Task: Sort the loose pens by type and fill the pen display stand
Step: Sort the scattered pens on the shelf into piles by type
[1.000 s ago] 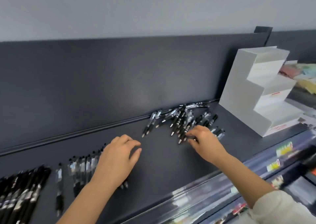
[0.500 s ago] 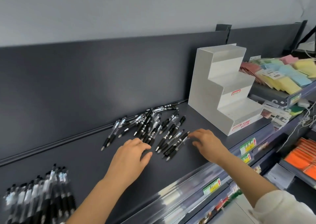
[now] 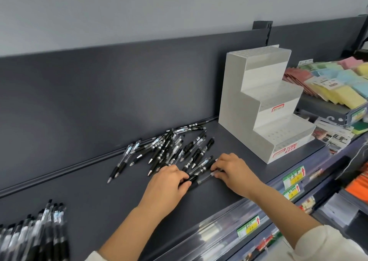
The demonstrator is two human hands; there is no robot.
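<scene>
A loose pile of black and clear pens (image 3: 171, 147) lies on the dark shelf (image 3: 95, 193). At its near edge my left hand (image 3: 167, 183) curls its fingers round the grip ends of a few pens (image 3: 199, 173). My right hand (image 3: 233, 169) pinches the other ends of the same pens. A white three-step pen display stand (image 3: 260, 105) stands to the right of the pile; its hole rows hold no pens. A sorted row of pens (image 3: 33, 238) lies at the shelf's near left.
The shelf's dark back panel (image 3: 119, 85) rises behind the pile. Pastel notepads (image 3: 338, 81) fill a tray right of the stand. Price labels (image 3: 292, 178) line the shelf's front rail, with more stocked shelves below right.
The view swung right, away from the sorted row. My left hand moved right from that row to the pile. Both hands closed on a few pens at the pile's near edge.
</scene>
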